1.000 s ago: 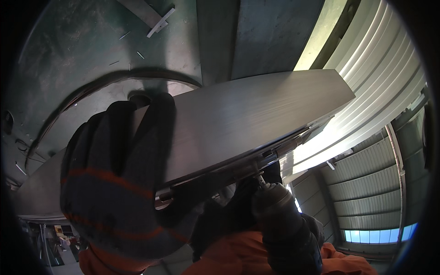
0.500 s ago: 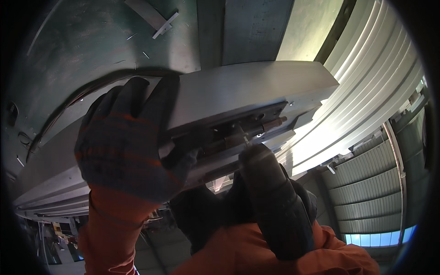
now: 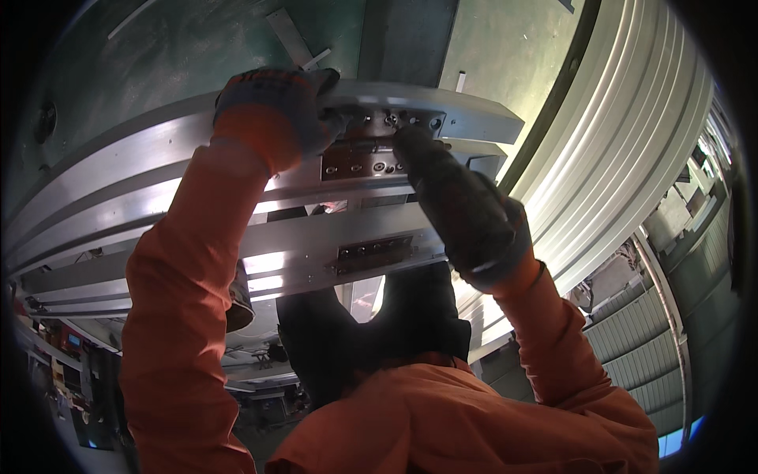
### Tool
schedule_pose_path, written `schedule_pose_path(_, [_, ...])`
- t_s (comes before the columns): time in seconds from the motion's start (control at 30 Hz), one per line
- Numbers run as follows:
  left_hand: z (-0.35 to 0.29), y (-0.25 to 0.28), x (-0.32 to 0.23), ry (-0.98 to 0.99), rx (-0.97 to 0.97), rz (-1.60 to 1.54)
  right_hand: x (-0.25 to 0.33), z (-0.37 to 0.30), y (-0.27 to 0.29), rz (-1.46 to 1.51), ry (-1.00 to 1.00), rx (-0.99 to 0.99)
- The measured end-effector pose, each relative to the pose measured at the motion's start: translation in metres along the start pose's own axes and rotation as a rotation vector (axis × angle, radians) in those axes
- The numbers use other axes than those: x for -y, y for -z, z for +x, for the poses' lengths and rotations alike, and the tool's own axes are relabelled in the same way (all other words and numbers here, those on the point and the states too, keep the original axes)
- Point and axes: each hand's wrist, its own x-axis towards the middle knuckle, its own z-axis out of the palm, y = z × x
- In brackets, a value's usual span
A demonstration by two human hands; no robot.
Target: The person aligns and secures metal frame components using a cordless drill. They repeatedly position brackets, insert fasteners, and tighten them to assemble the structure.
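Green surface (image 3: 197,49) lies behind a long metal bar (image 3: 478,122) with a dark hinge (image 3: 367,162) on it. Left hand (image 3: 272,110) curls round the bar; right hand (image 3: 512,233) grips a drill (image 3: 454,197) by the hinge's holes. Screwing seems underway; next needs steady pushing.

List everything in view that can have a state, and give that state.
Left hand: gloved, gripping the upper metal profile
Right hand: gloved, closed around the power drill
Power drill: held, nose toward the hinge; spinning or not, cannot tell
Hinge: unfolded, both leaves showing; screw tightness cannot be told
Lower plate: flat against a metal bar
Upper metal profile: held by left hand
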Motion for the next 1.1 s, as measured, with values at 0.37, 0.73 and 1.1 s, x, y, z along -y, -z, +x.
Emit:
schedule_pose_path(0.37, [0.001,-0.007,0.002,0.071,0.039,0.106,-0.009,0.003,-0.015,-0.249,0.148,-0.071])
schedule_pose_path(0.73, [-0.055,-0.024,-0.083,-0.271,-0.848,-0.476,0.01,0.005,-0.015,0.175,-0.243,-0.043])
schedule_pose_path(1.1, [-0.088,-0.048,-0.15,-0.404,-1.007,-0.858,-0.005,0.006,-0.049,0.989,-0.419,-0.05])
